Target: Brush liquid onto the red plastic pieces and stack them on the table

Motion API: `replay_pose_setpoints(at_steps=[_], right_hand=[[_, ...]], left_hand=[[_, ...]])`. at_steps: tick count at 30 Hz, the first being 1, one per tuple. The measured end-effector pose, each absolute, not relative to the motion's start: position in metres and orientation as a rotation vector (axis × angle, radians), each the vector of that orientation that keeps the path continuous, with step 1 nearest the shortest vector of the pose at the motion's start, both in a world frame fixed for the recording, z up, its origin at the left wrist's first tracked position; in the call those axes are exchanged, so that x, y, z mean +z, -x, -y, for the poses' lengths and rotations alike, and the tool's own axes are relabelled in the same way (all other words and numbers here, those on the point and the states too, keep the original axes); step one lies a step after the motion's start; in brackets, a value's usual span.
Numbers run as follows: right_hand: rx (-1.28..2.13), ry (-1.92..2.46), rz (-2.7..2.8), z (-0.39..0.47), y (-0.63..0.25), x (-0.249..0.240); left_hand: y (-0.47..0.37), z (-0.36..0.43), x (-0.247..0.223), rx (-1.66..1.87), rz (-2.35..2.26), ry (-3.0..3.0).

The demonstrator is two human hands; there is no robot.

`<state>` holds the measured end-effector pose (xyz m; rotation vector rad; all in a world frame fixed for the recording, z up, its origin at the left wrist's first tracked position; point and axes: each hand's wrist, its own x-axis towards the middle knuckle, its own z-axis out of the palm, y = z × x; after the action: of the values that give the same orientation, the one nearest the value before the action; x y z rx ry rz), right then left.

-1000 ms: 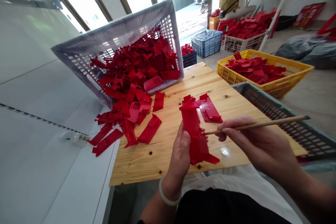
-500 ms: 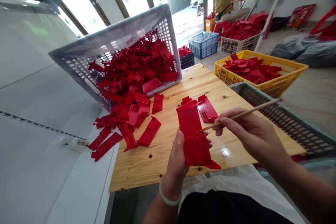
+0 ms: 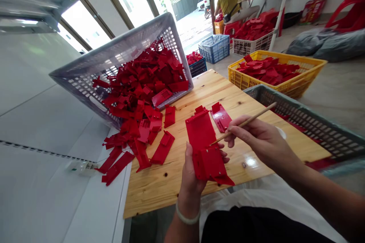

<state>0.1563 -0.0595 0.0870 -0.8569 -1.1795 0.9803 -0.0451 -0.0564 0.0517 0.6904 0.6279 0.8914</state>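
My left hand (image 3: 192,171) is wrapped round a flat red plastic part (image 3: 201,129) with a raised block and small metal-looking dots at its near end. In a pinch, my right hand (image 3: 253,136) holds a thin wooden stick (image 3: 253,117), possibly a brush. Its pointed tip meets or hovers just over the middle of the red part; I cannot tell if they touch. Just beyond, a smaller red plastic piece (image 3: 221,117) lies on the wooden board (image 3: 154,186). Left of my hands, more loose red pieces (image 3: 163,148) lie on the board.
A tipped grey crate (image 3: 182,53) spills a heap of red pieces (image 3: 148,68) onto the board. On the right stand a dark green crate (image 3: 302,117) and a yellow crate (image 3: 308,69) of red parts. A person (image 3: 230,0) sits in the background beside more crates.
The held red part has tilted, showing its metal-looking dots more clearly. The stick's tip has shifted slightly left with it. My view has turned a little.
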Motion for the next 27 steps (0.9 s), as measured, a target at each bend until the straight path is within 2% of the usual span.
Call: replay_pose_setpoints(at_steps=[14,20,24,27], right_hand=[[0.992,0.844,1.131,0.054,-0.16,0.074],[0.793,0.948,0.915,0.049,-0.192,0.051],[0.716,1.031,0.879,0.06,-0.217,0.035],[0.631,1.167,0.882,0.07,-0.239,0.024]], left_hand=[[0.042,0.047,0.042,0.872,-0.712,-0.748],[0.006,-0.032,0.017,0.976,-1.132,-1.266],[-0.018,-0.095,0.011,0.965,-1.217,-1.457],[-0.014,-0.114,0.008,0.934,-1.341,-1.591]])
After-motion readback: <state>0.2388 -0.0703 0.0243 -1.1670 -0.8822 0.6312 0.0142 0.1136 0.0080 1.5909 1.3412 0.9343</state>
